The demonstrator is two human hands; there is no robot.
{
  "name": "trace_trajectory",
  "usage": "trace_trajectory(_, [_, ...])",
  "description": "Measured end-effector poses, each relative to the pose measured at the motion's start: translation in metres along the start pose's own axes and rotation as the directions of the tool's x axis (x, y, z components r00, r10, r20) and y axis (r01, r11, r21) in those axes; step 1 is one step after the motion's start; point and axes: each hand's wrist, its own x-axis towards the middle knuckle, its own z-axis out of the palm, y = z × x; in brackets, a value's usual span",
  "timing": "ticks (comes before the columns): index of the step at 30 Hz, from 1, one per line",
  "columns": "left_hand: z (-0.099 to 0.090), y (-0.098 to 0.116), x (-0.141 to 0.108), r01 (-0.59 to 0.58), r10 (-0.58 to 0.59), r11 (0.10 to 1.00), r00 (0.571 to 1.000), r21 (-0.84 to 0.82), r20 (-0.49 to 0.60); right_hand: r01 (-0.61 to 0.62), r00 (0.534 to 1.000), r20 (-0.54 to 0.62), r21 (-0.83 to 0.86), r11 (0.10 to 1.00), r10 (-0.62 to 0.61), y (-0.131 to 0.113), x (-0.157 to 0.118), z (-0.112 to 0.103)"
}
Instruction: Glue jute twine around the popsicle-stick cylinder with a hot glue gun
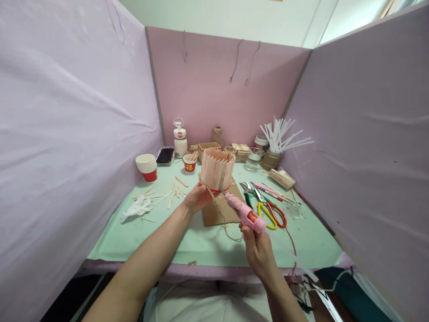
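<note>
My left hand [197,197] is closed around the lower left of a paper cup covered with upright wooden sticks [217,169]; a bit of red shows at its base. A twisted twine [219,212] runs along the base and trails down to the table. In my right hand [258,248] is a pink hot glue gun [246,212], its nozzle at the cup's lower edge. A clear glue stick [290,255] sticks out of its back. Below the cup lies a piece of brown cardboard [212,215].
Scissors with red and yellow handles [276,217] and pliers [247,194] lie at right. Loose wooden sticks [172,197], a crumpled white tissue [136,209] and stacked paper cups [146,166] are at left. Behind stand a white bottle [180,145], a glass of water [254,160] and white glue sticks [278,136].
</note>
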Motion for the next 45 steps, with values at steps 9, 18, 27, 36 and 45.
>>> trace_trajectory(9, [0.001, 0.001, 0.001, 0.015, -0.015, 0.999, 1.0, -0.035, 0.0, 0.008, 1.0, -0.012, 0.008, 1.0, -0.008, 0.002, 0.002, -0.002])
trace_trajectory(18, [-0.011, -0.002, 0.003, 0.012, -0.011, 1.0, 0.999, -0.02, 0.042, 0.018, 0.999, -0.036, 0.006, 1.0, -0.018, 0.007, 0.003, -0.003])
trace_trajectory(27, [-0.016, -0.004, 0.003, 0.021, -0.021, 1.0, 0.996, 0.006, 0.088, 0.025, 0.999, -0.026, -0.005, 1.0, -0.025, 0.007, 0.003, -0.004])
trace_trajectory(36, [-0.02, -0.004, 0.003, 0.026, -0.03, 0.999, 0.993, 0.034, 0.118, 0.033, 0.999, -0.008, -0.009, 0.999, -0.033, 0.007, 0.005, -0.004])
trace_trajectory(45, [-0.021, -0.004, 0.002, 0.068, -0.065, 0.997, 0.995, -0.038, 0.081, 0.037, 0.997, -0.062, -0.076, 0.996, -0.041, 0.006, 0.006, -0.006])
